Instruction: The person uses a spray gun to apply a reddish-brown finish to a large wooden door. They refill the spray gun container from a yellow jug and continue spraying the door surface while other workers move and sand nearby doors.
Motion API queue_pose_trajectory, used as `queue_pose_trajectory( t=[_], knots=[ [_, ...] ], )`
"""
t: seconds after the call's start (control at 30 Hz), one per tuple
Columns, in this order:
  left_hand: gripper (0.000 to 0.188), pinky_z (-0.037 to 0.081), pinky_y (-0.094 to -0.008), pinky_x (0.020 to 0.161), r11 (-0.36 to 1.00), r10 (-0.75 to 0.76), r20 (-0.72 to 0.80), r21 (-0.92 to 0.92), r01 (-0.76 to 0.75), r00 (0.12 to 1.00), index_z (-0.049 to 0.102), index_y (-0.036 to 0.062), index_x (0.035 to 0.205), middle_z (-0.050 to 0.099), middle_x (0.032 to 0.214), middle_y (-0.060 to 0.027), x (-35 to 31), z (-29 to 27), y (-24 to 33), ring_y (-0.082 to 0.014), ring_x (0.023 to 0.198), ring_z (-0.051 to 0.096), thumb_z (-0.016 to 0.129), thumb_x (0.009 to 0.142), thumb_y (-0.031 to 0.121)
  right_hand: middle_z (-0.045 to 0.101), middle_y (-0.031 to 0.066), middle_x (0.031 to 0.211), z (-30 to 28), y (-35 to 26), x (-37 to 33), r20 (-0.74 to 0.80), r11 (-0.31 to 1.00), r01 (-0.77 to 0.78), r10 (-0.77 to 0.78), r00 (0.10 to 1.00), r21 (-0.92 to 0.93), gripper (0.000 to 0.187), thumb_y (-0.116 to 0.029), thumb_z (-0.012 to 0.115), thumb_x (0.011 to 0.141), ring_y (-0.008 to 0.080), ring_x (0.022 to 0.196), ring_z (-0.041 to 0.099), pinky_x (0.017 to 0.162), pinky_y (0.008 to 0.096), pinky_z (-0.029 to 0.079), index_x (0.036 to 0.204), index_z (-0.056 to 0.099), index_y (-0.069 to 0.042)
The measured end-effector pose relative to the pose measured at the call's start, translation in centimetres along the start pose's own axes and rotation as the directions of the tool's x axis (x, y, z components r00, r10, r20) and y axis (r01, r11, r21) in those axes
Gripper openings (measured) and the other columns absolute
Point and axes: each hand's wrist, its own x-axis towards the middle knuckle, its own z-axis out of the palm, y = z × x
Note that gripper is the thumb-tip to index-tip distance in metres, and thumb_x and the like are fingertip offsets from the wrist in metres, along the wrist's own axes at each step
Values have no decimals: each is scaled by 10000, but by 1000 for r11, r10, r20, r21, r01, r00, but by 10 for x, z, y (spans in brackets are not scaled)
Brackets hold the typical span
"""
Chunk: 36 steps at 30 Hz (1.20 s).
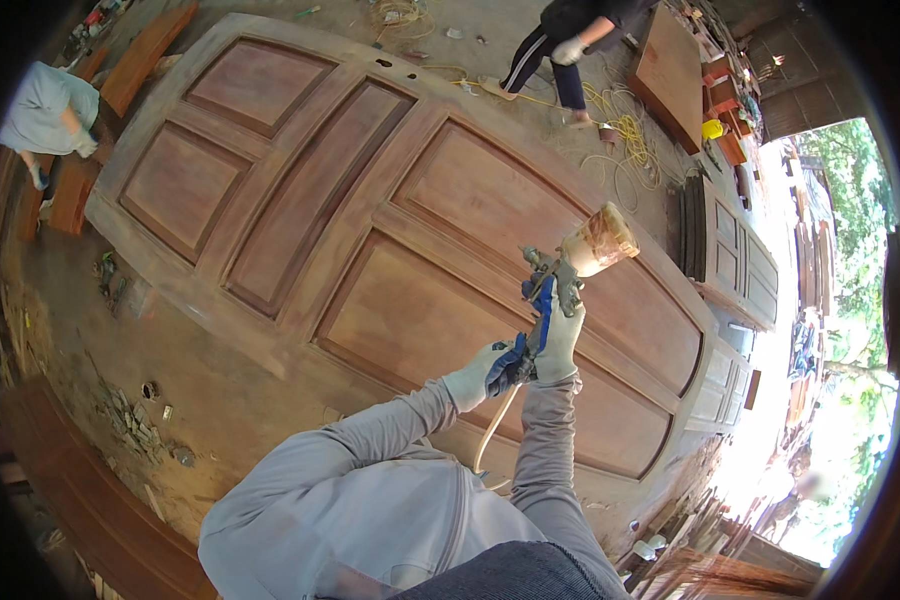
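A paint spray gun (568, 285) with a stained, pale cup (600, 240) on top is held over a large wooden panelled door (450, 275). My gloved right hand (560, 340) is wrapped round its grip. Lower down, my gloved left hand (482, 376) closes on the bottom end of the gun's handle, where a pale hose (494, 432) hangs down toward my body. Both gloves are whitish with blue-grey palms. Which fingers press the trigger is hard to make out. The brown door lies flat in front of me, its finish patchy, with several recessed panels.
One person (55, 110) bends over reddish boards at the far left; another (570, 55) stands beyond the door. A yellow hose (632, 135) coils on the floor near an upright wooden panel (668, 80). More doors (738, 250) lean at right; a dark red board (80, 480) lies near left.
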Motion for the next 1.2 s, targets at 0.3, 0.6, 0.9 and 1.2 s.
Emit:
queue_pose_trajectory(
  t=[0.3,0.6,0.9,1.2],
  knots=[
    [341,593,-398,917,994,-94,14,65,93,995,621,3,1150,717,1041,-94,9,-22,20,-210,914,720,702,942,261,703,69,988,16,-3,12,-8,994,18,-19,1000,-109,259,-185,631,999,175,830,711,661,297,558,1165,644,13],
    [370,564,-339,908,998,-30,109,-56,36,994,623,25,1200,712,1105,-81,23,-39,28,-211,974,701,729,917,239,682,13,912,37,-5,31,-56,982,-26,15,998,-185,186,-133,672,958,86,736,619,603,227,470,1102,659,-14],
    [272,569,-372,962,996,-3,151,-84,16,989,631,29,1183,710,1089,-86,47,-17,79,-220,991,704,682,944,147,670,0,809,68,-20,75,-38,979,-17,10,999,-204,148,-152,699,931,72,668,599,571,224,442,1009,679,-28],
    [293,585,-345,915,999,-38,105,9,37,994,628,29,1172,713,1089,-88,39,-12,92,-218,977,708,698,942,195,687,25,835,68,-8,82,-27,987,-11,7,1000,-163,151,-135,699,931,98,684,634,567,235,455,1012,669,-11]
  ],
)
